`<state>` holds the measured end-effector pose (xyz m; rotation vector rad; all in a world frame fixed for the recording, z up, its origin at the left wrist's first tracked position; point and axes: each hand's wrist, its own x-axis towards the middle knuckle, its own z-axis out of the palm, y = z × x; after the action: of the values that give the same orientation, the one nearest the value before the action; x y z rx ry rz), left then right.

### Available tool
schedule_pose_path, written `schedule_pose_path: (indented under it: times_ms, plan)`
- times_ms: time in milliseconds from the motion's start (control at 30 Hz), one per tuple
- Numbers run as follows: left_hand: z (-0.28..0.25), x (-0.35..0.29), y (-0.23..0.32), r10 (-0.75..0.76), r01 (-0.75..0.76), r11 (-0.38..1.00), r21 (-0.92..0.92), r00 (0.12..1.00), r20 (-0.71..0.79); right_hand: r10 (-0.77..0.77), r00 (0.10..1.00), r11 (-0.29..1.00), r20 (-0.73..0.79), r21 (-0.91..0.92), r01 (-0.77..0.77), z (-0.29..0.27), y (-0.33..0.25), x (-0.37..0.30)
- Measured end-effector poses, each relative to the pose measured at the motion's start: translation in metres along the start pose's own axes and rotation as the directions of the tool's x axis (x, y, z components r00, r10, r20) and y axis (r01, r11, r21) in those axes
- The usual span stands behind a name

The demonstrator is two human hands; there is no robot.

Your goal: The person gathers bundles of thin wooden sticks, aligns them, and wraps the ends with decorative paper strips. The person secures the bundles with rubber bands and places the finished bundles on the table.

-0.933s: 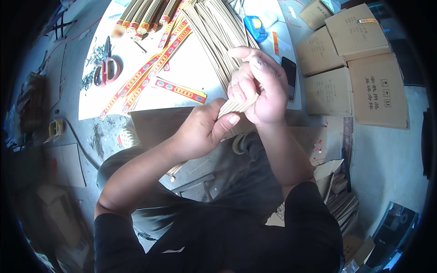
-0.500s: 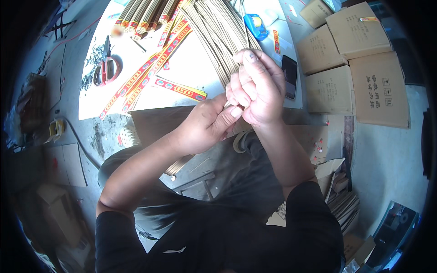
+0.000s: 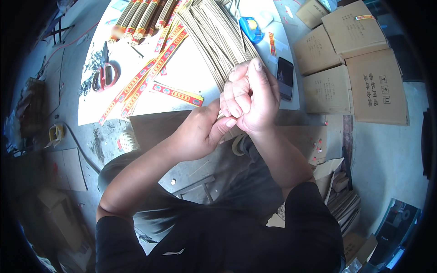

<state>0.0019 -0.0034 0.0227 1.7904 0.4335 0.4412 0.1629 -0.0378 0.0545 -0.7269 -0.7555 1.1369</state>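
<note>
My right hand (image 3: pixel 251 98) is closed as a fist around the near end of a bundle of thin tan sticks (image 3: pixel 214 41) that fans away across the white table (image 3: pixel 186 77). My left hand (image 3: pixel 200 132) sits just below and left of it, its fingers pinching the bundle's lower end under the right fist. Both forearms rise from the lower edge. Red and gold paper strips (image 3: pixel 175 93) lie on the table left of the sticks.
Red-handled scissors (image 3: pixel 104 75) lie at the table's left. Wrapped stick bundles (image 3: pixel 141 18) sit at the far edge. A blue tape dispenser (image 3: pixel 251 28) and a dark phone (image 3: pixel 285 77) rest at the right. Cardboard boxes (image 3: pixel 359 68) stand stacked to the right.
My right hand has tightened into a fist around the stick ends and risen slightly. My left hand has stayed under it, still pinching the bundle.
</note>
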Motion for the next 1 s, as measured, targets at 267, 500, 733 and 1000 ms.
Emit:
schedule_pose_path:
  times_ms: [267,500,733,1000]
  plan:
    - [0.001,0.001,0.000,0.078,-0.067,0.969,-0.236,0.996,0.039,-0.120,0.992,0.985,0.046,-0.118,0.124,0.002,0.001,-0.007]
    - [0.016,-0.013,-0.016,-0.031,0.039,0.970,-0.238,0.999,0.035,0.020,0.996,0.996,-0.089,-0.089,-0.028,-0.002,0.013,-0.021]
    - [0.015,-0.021,-0.029,-0.091,0.092,0.965,-0.246,0.996,0.014,0.049,0.999,0.990,-0.010,-0.129,-0.050,-0.006,0.029,-0.016]
    - [0.009,-0.020,-0.033,-0.089,0.078,0.967,-0.241,0.996,-0.033,-0.014,0.971,1.000,0.238,-0.003,0.015,-0.018,0.039,-0.001]
